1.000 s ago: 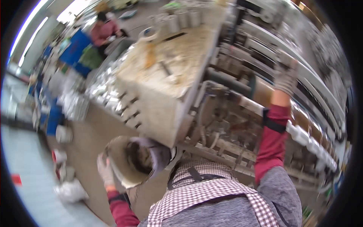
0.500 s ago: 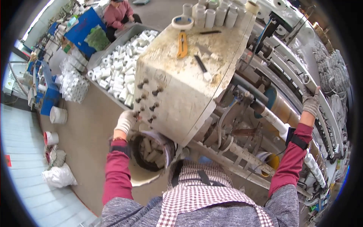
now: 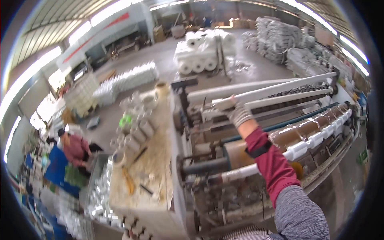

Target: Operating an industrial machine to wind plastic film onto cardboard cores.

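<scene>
Right hand (image 3: 240,115) on left end of white roller (image 3: 288,88), right of tabletop (image 3: 163,176), clench cannot be told | left hand (image 3: 128,234) seemingly below tabletop's near edge, grip cut off | step: apparently handling roller | next move calls for steady contact

Tally: mostly ones, one pair, one trio

One gloved right hand (image 3: 241,115); one dark wristband (image 3: 258,148). One orange utility knife (image 3: 128,181), two slim dark tools (image 3: 140,154), one tape roll (image 3: 119,157), one tan core (image 3: 162,89). Several white cores (image 3: 147,127), too blurred for an exact number. One pink-clad co-worker (image 3: 73,149), one green sack (image 3: 75,177), one grey bin (image 3: 96,170), its small white rolls (image 3: 105,200) past counting. Three film-roll ends (image 3: 199,64) along one stack's (image 3: 212,42) bottom row.
</scene>
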A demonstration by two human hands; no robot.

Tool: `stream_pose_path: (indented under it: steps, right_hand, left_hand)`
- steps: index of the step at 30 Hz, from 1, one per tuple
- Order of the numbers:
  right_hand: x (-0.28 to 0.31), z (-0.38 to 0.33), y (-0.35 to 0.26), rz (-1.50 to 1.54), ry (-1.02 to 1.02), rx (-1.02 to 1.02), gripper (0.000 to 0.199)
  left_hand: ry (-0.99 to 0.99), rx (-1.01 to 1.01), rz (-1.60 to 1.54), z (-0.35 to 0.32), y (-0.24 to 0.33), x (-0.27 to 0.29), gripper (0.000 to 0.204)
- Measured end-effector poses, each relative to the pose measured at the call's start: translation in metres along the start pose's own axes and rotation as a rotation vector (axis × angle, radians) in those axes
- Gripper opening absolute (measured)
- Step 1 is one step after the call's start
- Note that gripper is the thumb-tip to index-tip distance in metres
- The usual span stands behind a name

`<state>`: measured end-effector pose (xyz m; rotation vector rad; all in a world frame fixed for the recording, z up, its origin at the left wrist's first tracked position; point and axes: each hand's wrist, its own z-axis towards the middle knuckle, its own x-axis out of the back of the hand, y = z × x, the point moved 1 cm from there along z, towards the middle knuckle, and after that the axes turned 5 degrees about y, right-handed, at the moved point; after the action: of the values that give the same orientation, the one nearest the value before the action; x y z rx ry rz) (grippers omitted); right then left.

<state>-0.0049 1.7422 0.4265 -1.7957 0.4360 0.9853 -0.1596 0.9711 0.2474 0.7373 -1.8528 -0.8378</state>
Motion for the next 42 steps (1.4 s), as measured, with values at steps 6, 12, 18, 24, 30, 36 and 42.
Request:
stream_pose_path:
  steps: [6, 12, 18, 24, 30, 36, 42]
  right_hand:
    - [-0.085, 0.021, -0.033, 0.008, 0.226, -0.081, 0.033]
    - [-0.049, 0.202, 0.027, 0.100, 0.130, 0.046, 0.046]
    - [-0.070, 0.230, 0.027, 0.120, 0.088, 0.077, 0.052]
    - [-0.048, 0.259, 0.008, 0.069, 0.166, 0.096, 0.049]
    - [-0.065, 0.240, 0.022, -0.122, 0.043, 0.104, 0.051]
    - [-0.042, 0.097, -0.058, -0.421, -0.602, -0.226, 0.049]
    - [-0.074, -0.181, -0.045, -0.973, -0.850, 0.050, 0.063]
  left_hand:
    - [0.072, -0.261, 0.974, -0.023, 0.085, -0.011, 0.031]
    - [0.086, 0.053, 0.399, 0.003, 0.051, -0.006, 0.031]
    - [0.113, 0.238, 0.134, -0.022, 0.045, 0.013, 0.033]
    - [0.107, 0.229, 0.038, 0.017, 0.074, -0.022, 0.037]
    - [0.205, 0.306, -0.072, -0.017, 0.087, -0.021, 0.043]
    - [0.218, -0.021, 0.436, -0.013, 0.118, -0.061, 0.018]
    - [0.449, -0.401, 0.533, -0.017, 0.076, 0.005, 0.020]
